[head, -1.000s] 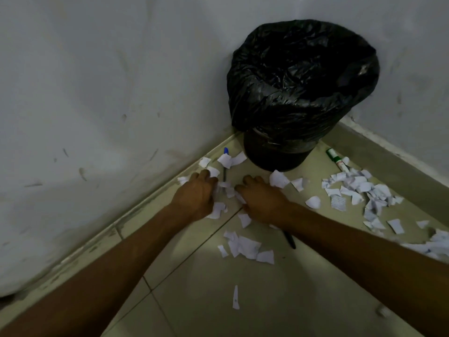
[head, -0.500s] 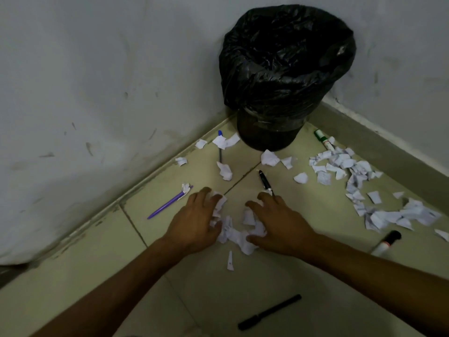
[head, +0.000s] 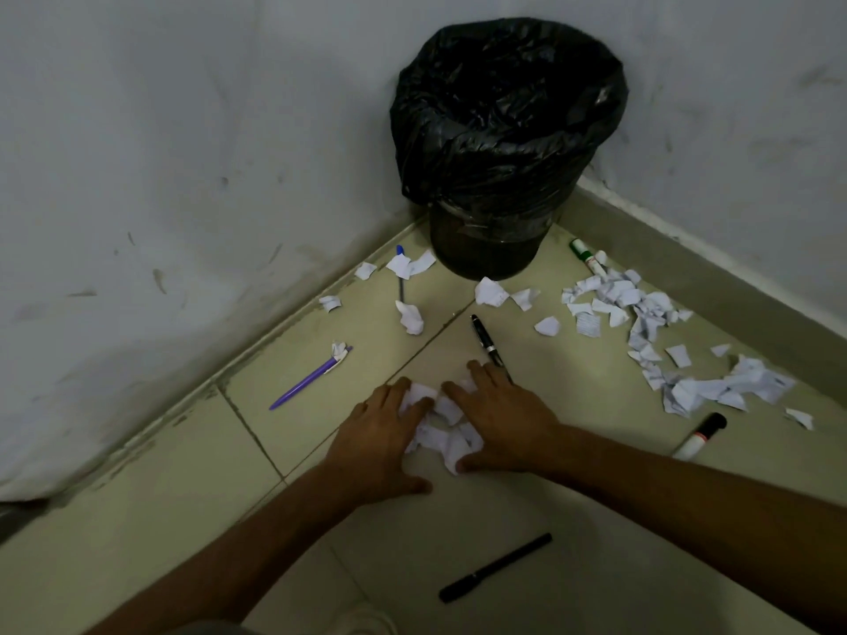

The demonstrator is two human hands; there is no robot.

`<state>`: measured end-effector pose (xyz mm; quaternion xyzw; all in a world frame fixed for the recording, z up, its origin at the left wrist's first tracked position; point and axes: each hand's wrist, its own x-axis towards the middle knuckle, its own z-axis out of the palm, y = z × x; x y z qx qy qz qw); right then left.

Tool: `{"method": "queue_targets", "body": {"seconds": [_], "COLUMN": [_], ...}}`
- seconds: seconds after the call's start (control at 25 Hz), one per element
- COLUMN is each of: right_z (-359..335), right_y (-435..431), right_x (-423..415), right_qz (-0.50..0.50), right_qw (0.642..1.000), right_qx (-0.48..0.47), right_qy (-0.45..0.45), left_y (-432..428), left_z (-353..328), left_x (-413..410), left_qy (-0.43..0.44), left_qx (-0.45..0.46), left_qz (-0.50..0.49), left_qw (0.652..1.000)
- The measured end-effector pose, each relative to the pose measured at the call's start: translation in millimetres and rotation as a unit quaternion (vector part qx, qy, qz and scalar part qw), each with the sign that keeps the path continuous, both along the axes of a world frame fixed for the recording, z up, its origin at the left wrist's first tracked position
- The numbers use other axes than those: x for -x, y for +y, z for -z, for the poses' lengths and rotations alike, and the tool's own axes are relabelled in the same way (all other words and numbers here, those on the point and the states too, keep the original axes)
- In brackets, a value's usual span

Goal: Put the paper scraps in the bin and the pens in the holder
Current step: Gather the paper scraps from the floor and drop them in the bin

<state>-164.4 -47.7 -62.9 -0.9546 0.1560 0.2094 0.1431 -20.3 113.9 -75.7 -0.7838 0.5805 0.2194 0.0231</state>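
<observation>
Black bin liner (head: 504,107), far. White paper scraps (head: 641,304). Purple pen (head: 305,382) left, blue-capped pen (head: 400,252) far left, silver-banded black pen (head: 486,339) centre, all-black pen (head: 495,568) near. Green-and-white marker (head: 586,258) far right; white marker (head: 699,436), black cap, red band, right. Beige floor tiles (head: 573,396).

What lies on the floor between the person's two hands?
In the head view, a small heap of white paper scraps lies between the left hand and the right hand. Both hands touch it.
</observation>
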Motion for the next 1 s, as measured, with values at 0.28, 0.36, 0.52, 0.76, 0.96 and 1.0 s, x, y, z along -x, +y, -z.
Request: {"method": "queue_targets", "body": {"seconds": [0.28, 0.36, 0.52, 0.76, 0.96, 1.0], "right_z": [2, 2, 5, 1, -26, -33], "right_y": [1, 3, 14, 0, -16, -18], "right_x": [12, 12, 8, 15, 17, 15], "right_qz": [-0.027, -0.027, -0.002, 0.049, 0.261, 0.307], "right_qw": [0.997, 0.997, 0.994, 0.977, 0.895, 0.864], "right_qx": [-0.037, -0.043, -0.099, -0.182, -0.292, -0.327], "right_qy": [-0.055, -0.049, -0.045, -0.096, -0.213, -0.229], "left_y": [13, 13, 8, -3, -12, -14], "left_z": [7, 9, 9, 12, -7, -15], "left_x": [6, 9, 13, 13, 9, 8], "left_qy": [0.013, 0.021, 0.088, 0.14, 0.193, 0.195], "left_qx": [0.06, 0.073, 0.151, 0.128, 0.2, 0.216], "left_qz": [-0.009, -0.001, -0.003, -0.06, -0.225, -0.252], "left_qw": [0.998, 0.997, 0.985, 0.98, 0.934, 0.923]}}
